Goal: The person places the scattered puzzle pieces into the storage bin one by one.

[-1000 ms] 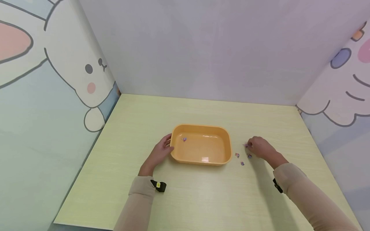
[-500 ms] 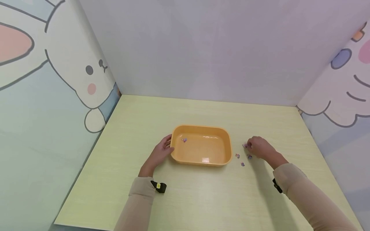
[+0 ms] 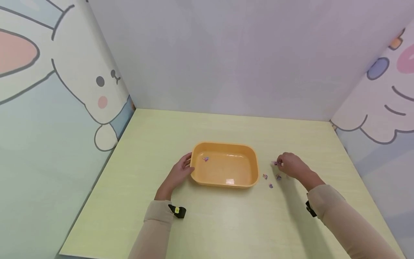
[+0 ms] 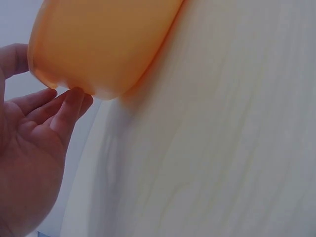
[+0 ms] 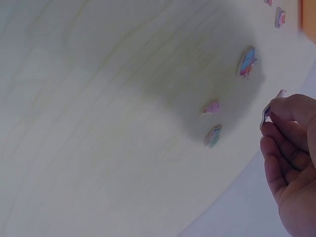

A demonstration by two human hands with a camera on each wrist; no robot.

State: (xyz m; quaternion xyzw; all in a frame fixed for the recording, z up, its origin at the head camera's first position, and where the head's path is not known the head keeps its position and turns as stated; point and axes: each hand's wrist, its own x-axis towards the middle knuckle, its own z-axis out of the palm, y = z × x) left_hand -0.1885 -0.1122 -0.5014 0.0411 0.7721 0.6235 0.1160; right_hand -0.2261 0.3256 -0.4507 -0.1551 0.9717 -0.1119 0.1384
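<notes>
A shallow orange plastic tray sits on the table. At its left end my left hand touches the outer wall, fingers loosely bent and none inside the rim; the left wrist view shows the fingertips against the orange wall. To the right of the tray, my right hand pinches a small flat printed cutout between thumb and forefinger, just above the table. Similar colourful cutouts, such as a blue-and-red one, a pink one and a greenish one, lie nearby. One cutout lies inside the tray.
The pale wood-grain table meets a plain wall at the back. Side walls with cartoon drawings stand left and right. A black strap is on the left wrist, and another strap on the right.
The head view has shifted slightly, so the scene sits a little lower. My right fingers now show a bit of the cutout between them. The left hand stays on the tray.
</notes>
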